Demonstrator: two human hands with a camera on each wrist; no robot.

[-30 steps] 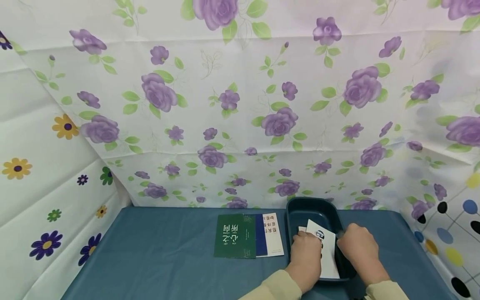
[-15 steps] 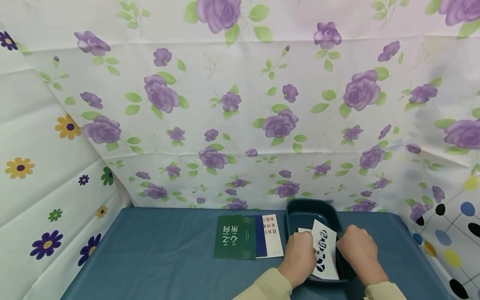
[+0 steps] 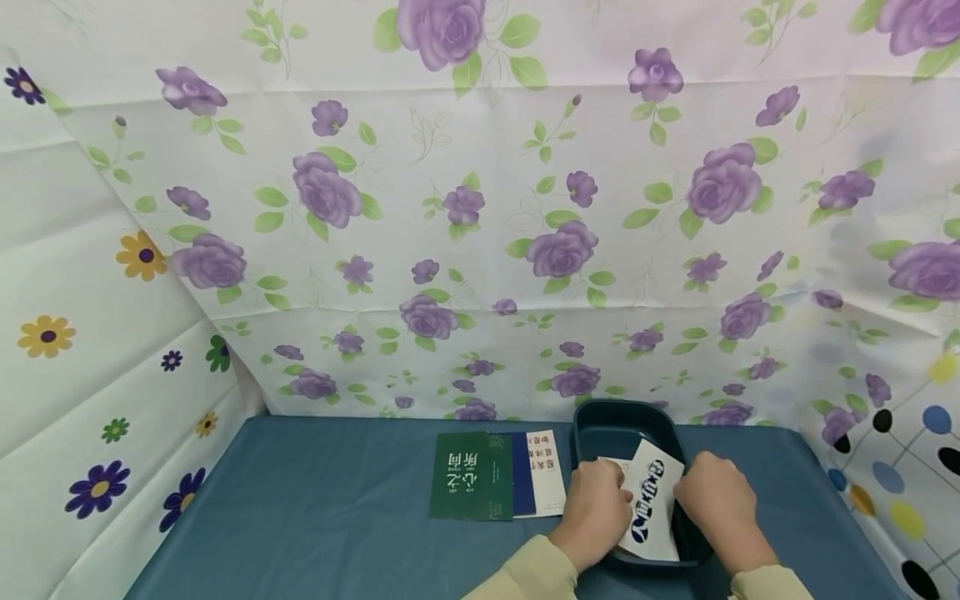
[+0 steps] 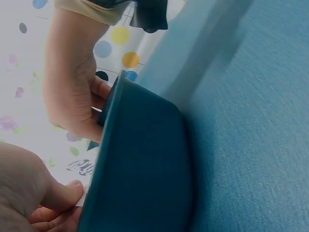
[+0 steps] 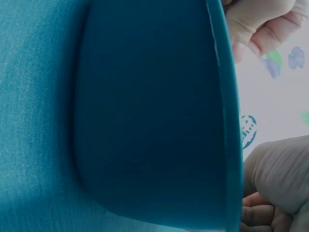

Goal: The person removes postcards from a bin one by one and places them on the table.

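Observation:
A dark teal plastic bin [image 3: 626, 410] stands near the table's right side. Inside it is a white card [image 3: 654, 508] with dark blue and black lettering, tilted and slightly bent, and part of another white sheet [image 3: 618, 464] shows behind my left hand. My left hand [image 3: 594, 510] pinches the lettered card by its left edge; in the left wrist view the thumb [image 4: 67, 193] presses on the white card. My right hand [image 3: 718, 498] grips the bin's right rim, its fingers partly hidden by the wall in the right wrist view.
Left of the bin lies a green booklet [image 3: 472, 475] with white characters, overlapping a blue and white booklet [image 3: 546, 475]. A blue cloth covers the table [image 3: 322, 492]. Floral sheets [image 3: 487, 208] hang behind and at both sides.
My left hand has shifted left and uncovered more of the card's lettering. The card has tilted, its top leaning right. My right hand stays at the bin's rim.

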